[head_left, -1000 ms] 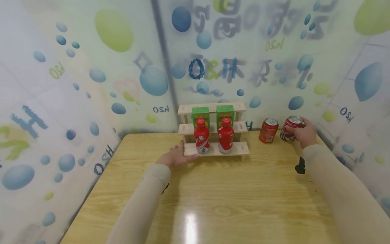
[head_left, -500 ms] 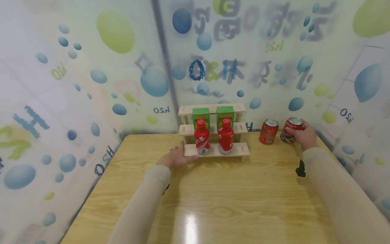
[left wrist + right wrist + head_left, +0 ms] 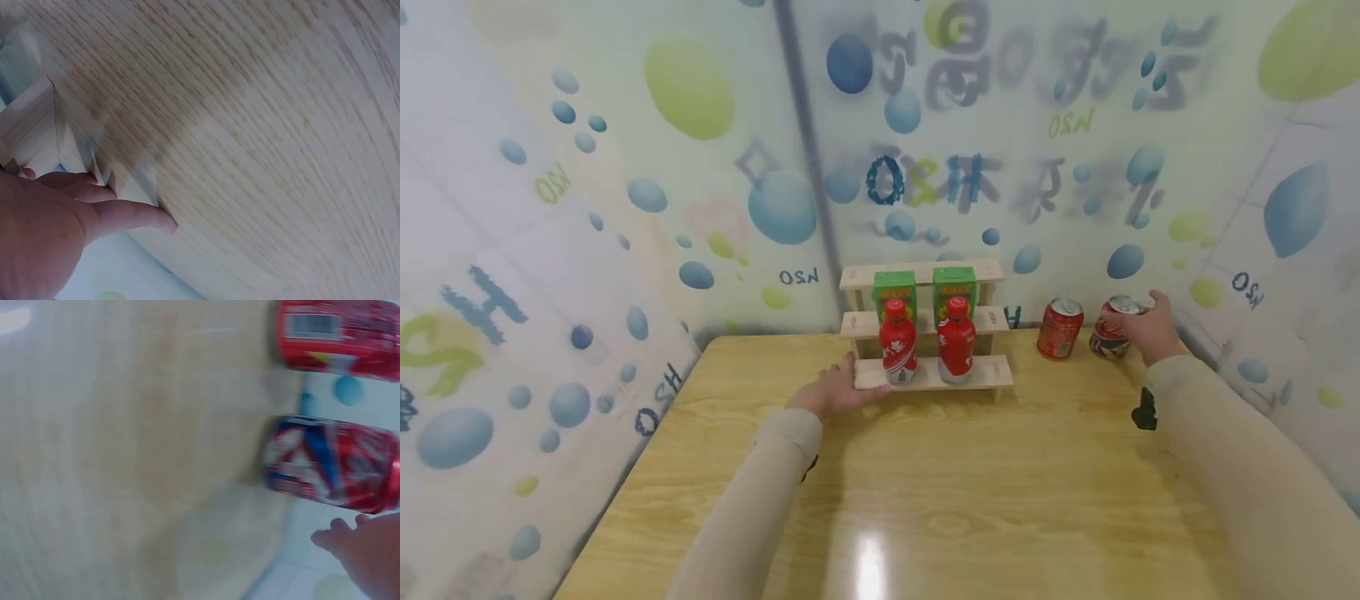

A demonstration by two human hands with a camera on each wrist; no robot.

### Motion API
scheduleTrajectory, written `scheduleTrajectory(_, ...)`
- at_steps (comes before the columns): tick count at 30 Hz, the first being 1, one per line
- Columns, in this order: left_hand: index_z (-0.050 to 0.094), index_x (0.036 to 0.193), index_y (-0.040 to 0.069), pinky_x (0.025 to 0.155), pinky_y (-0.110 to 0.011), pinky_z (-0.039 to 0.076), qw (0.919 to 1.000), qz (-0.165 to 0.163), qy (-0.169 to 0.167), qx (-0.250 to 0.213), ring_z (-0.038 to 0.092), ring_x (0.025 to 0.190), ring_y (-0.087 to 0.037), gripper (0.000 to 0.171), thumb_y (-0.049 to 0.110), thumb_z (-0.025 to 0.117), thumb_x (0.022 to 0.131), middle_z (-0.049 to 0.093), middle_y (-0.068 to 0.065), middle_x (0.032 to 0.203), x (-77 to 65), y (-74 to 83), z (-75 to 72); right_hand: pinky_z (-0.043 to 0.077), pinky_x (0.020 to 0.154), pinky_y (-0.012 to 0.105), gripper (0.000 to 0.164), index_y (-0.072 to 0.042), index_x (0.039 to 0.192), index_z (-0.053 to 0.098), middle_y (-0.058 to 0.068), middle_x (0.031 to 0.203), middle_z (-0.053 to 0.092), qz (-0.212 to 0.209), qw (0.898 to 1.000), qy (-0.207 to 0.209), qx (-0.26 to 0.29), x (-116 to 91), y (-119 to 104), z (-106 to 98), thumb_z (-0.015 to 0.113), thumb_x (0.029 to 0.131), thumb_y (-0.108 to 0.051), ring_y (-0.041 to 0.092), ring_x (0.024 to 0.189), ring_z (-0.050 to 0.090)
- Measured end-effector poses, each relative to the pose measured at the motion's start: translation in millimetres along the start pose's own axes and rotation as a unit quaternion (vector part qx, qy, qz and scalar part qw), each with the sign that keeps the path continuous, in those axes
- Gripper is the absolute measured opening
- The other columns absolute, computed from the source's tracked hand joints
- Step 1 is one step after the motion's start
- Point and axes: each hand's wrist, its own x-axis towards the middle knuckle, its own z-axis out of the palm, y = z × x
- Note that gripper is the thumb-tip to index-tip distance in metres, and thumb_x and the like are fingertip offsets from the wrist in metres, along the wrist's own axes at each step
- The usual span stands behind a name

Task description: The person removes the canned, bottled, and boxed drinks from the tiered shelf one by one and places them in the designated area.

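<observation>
A small three-step wooden display rack (image 3: 992,371) stands against the back wall. My left hand (image 3: 835,393) holds the left end of its lowest step, thumb along the front edge and fingers at the end; in the left wrist view the rack's corner (image 3: 37,131) lies beside the fingers. Two red bottles (image 3: 898,346) stand on the bottom step, with two green drink cartons (image 3: 895,287) behind them. At the right, my right hand (image 3: 1152,332) is beside a red, white and blue soda can (image 3: 328,462), its fingers spread. In the right wrist view, the visible fingertips are apart from that can.
Another red can (image 3: 1060,329) stands upright just left of the soda can. The pale wood table (image 3: 970,492) meets patterned walls (image 3: 715,192) at its back and sides. A dark strap end (image 3: 1145,410) hangs at my right sleeve.
My right hand's fingers have loosened and lifted from the soda can, which stays upright beside the other can. My left hand keeps its place on the rack. The head view has tilted slightly.
</observation>
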Motion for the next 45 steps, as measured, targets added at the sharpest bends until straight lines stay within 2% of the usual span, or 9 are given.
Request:
scheduleTrajectory(4,0.003,0.173,0.016,0.13,-0.068,0.024,1.0,-0.004,0.0,0.001,0.018,0.163,-0.051,0.139,0.102,0.05,0.075,0.021,-0.024,0.177,0.0,0.9,0.9,0.024,0.131,0.065,0.111,-0.01,0.171,-0.009,0.03,0.177,-0.001,-0.009,1.0,0.002,0.013,3,-29,-13,0.069,0.1,-0.046,0.049,0.164,0.01)
scheduleTrajectory(6,0.003,0.173,0.017,0.13,-0.068,0.024,1.0,-0.005,0.002,0.002,0.019,0.163,-0.05,0.139,0.102,0.051,0.075,0.021,-0.024,0.177,-0.5,1.3,0.6,0.024,0.132,0.064,0.11,-0.012,0.172,-0.007,0.026,0.178,-0.002,-0.017,1.0,0.003,0.014,5,-46,-18,0.069,0.1,-0.049,0.047,0.165,0.01)
scheduleTrajectory(11,0.003,0.173,0.016,0.131,-0.068,0.024,1.0,-0.006,0.002,0.002,0.017,0.164,-0.051,0.139,0.102,0.051,0.075,0.021,-0.025,0.176,-1.2,0.6,0.9,0.022,0.134,0.061,0.112,-0.02,0.173,-0.006,0.02,0.18,-0.005,-0.039,0.999,-0.014,0.029,7,-86,-18,0.07,0.098,-0.053,0.042,0.167,0.008)
scheduleTrajectory(14,0.003,0.173,0.016,0.13,-0.068,0.024,1.0,-0.006,0.001,0.005,0.018,0.163,-0.051,0.139,0.102,0.05,0.075,0.021,-0.025,0.176,-1.2,-0.1,2.1,0.018,0.135,0.061,0.111,-0.02,0.173,-0.005,0.019,0.18,-0.006,-0.049,0.998,-0.032,0.033,5,-105,-11,0.071,0.098,-0.053,0.041,0.167,0.004)
scheduleTrajectory(20,0.005,0.173,0.015,0.13,-0.068,0.025,1.0,0.002,0.005,0.005,0.021,0.163,-0.05,0.138,0.101,0.052,0.076,0.024,-0.025,0.176,1.0,-0.4,2.5,0.015,0.134,0.064,0.109,-0.022,0.173,-0.006,0.015,0.181,-0.008,-0.049,0.996,-0.08,0.015,-7,-130,9,0.068,0.1,-0.054,0.042,0.167,0.006)
scheduleTrajectory(26,0.006,0.173,0.015,0.13,-0.067,0.026,0.9999,0.001,0.013,0.002,0.023,0.163,-0.048,0.138,0.101,0.053,0.075,0.025,-0.023,0.176,1.5,0.9,1.1,0.02,0.136,0.054,0.097,-0.023,0.173,-0.005,0.012,0.182,-0.002,-0.067,0.985,-0.152,0.049,-18,-152,38,0.058,0.106,-0.054,0.038,0.167,0.012)
scheduleTrajectory(31,0.006,0.173,0.015,0.13,-0.067,0.025,1.0,-0.002,0.005,0.001,0.022,0.163,-0.048,0.136,0.099,0.053,0.077,0.023,-0.022,0.176,-1.5,0.4,0.7,0.03,0.132,0.054,0.088,-0.025,0.173,-0.004,0.013,0.181,0.009,-0.096,0.966,-0.23,0.071,-35,-164,65,0.051,0.11,-0.05,0.038,0.165,0.024)
scheduleTrajectory(37,0.005,0.173,0.016,0.13,-0.068,0.025,1.0,-0.004,0.007,0.002,0.021,0.163,-0.049,0.134,0.098,0.054,0.078,0.022,-0.022,0.177,-0.5,1.2,0.9,0.03,0.131,0.06,0.081,-0.028,0.173,0.003,0.015,0.18,0.015,-0.145,0.94,-0.303,0.056,-51,-165,87,0.052,0.111,-0.046,0.039,0.163,0.027)
scheduleTrajectory(45,0.003,0.173,0.017,0.131,-0.067,0.023,1.0,-0.007,0.002,-0.001,0.021,0.164,-0.048,0.136,0.099,0.054,0.077,0.022,-0.022,0.177,2.6,-0.3,0.4,0.031,0.13,0.06,0.078,-0.034,0.173,0.01,0.012,0.179,0.023,-0.166,0.929,-0.331,0.023,-50,-156,110,0.056,0.111,-0.041,0.034,0.164,0.029)
